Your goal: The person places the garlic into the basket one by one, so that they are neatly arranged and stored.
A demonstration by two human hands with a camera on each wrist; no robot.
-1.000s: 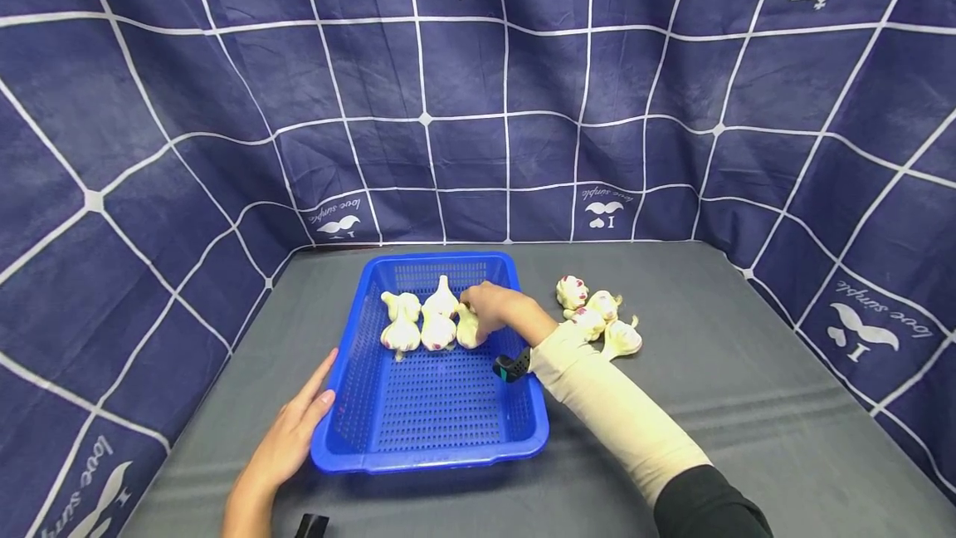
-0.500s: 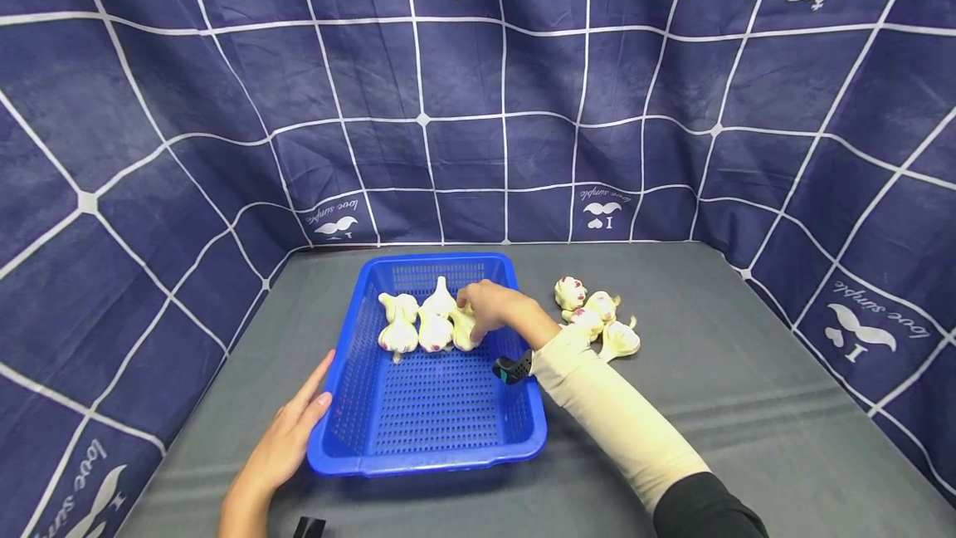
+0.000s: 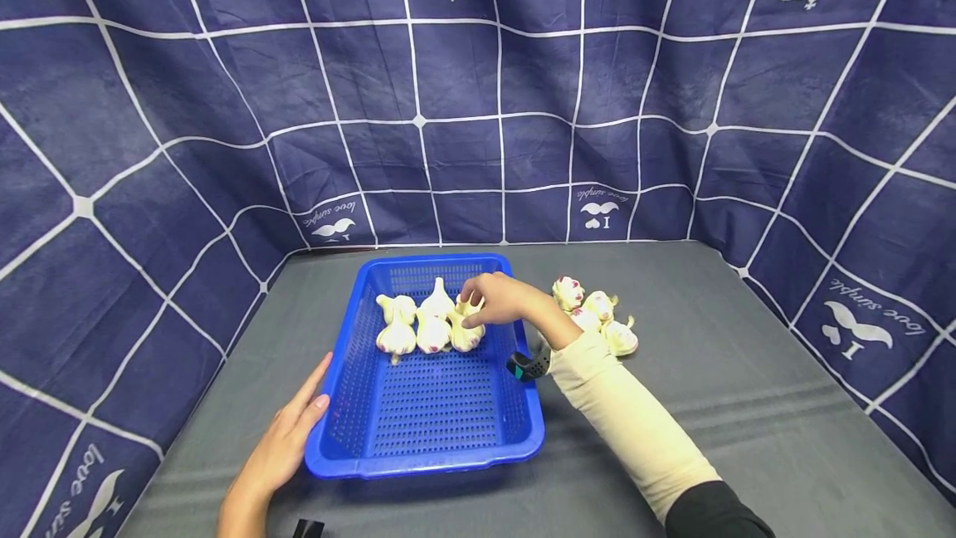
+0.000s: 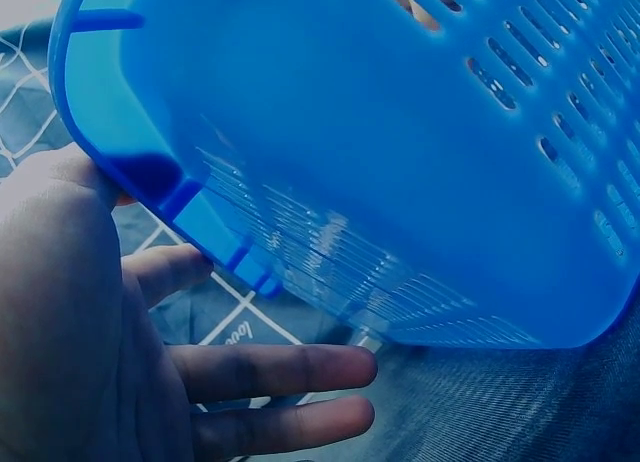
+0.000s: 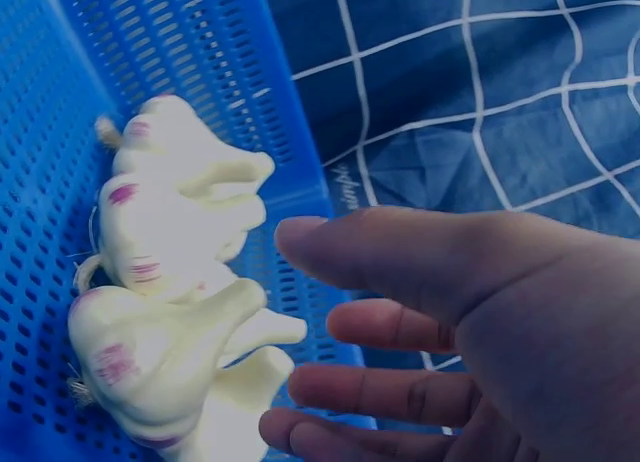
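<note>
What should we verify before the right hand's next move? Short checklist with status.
1. Right hand holds no bulb: ok, gap between thumb and fingers shows nothing gripped.
2. Right hand out of the blue basket: not ok, it hangs over the bulbs in the basket.
3. Fingertips clear of those bulbs: cannot tell, they overlap or nearly so in both views.
4. Left hand at basket's rim: ok, against its left side.
5. Loose bulbs fully visible in head view: not ok, the right arm partly covers the group.
6. Room in the basket: ok, near part of its floor is bare.
</note>
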